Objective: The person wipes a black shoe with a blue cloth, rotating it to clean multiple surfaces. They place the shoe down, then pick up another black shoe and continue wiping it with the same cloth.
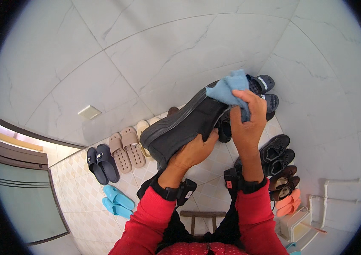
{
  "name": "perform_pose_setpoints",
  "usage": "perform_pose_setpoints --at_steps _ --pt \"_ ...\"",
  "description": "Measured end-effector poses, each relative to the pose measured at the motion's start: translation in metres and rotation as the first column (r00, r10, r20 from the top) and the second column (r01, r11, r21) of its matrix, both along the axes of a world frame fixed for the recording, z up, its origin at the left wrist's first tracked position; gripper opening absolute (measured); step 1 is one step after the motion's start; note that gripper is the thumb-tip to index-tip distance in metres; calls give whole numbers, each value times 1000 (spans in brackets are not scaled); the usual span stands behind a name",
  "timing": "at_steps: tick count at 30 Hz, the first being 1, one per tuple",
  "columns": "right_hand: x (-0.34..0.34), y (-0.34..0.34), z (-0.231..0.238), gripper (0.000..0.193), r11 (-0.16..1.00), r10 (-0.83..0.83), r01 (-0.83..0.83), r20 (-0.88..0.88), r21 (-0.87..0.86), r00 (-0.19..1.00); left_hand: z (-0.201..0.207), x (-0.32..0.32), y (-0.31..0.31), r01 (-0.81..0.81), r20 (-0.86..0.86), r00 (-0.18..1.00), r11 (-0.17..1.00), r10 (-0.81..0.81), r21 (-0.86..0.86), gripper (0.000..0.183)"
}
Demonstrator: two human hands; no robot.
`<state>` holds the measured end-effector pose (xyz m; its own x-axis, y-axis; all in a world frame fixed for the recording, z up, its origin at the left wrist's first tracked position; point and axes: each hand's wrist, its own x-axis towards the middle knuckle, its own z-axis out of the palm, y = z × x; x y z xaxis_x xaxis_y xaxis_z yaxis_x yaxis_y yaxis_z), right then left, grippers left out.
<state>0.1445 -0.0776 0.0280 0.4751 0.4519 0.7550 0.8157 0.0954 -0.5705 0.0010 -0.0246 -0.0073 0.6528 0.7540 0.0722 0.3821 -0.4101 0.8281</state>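
A black shoe (184, 127) is held up in front of me, tilted on its side with its thick sole facing the wall. My left hand (193, 153) grips it near the heel and the opening, the fingers partly hidden inside or behind it. Against the toe end lies a light blue cloth (229, 90), folded over the shoe's edge. My right hand (250, 121) is closed on this cloth, thumb and fingers pinching it.
Along the tiled wall stand dark blue slippers (106, 161), beige slippers (132, 146) and turquoise slippers (118, 200). At right are black shoes (277, 155), brown shoes (284, 182), coral slippers (289, 203) and white pipes (325, 202). A wooden stool (203, 214) is below me.
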Motion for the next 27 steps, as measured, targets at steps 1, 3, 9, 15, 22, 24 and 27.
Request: perform_pose_setpoints --at_steps 1,3,9,15,22,24,27 --pt "-2 0 3 31 997 65 -64 17 -45 998 -1 0 0 -14 13 1000 996 13 88 33" --pt "-6 -2 11 33 973 203 -195 59 -120 977 -5 -1 0 0 -24 1000 978 5 208 29" --pt "-24 -5 21 36 882 386 -355 43 -310 922 -21 6 5 77 181 978 989 -100 126 30" --pt "11 -2 5 33 994 -82 87 76 -65 994 -13 2 -4 -87 113 990 994 80 60 28" --pt "-5 5 -4 34 1000 -5 7 111 -12 994 -25 0 3 44 431 899 996 -76 83 31" --pt "-21 9 -6 36 987 161 -159 91 -31 983 -25 -5 10 20 440 878 933 -188 360 41" --pt "-19 9 -7 37 989 148 -143 137 -43 979 -16 -1 8 573 726 468 452 505 -684 28"
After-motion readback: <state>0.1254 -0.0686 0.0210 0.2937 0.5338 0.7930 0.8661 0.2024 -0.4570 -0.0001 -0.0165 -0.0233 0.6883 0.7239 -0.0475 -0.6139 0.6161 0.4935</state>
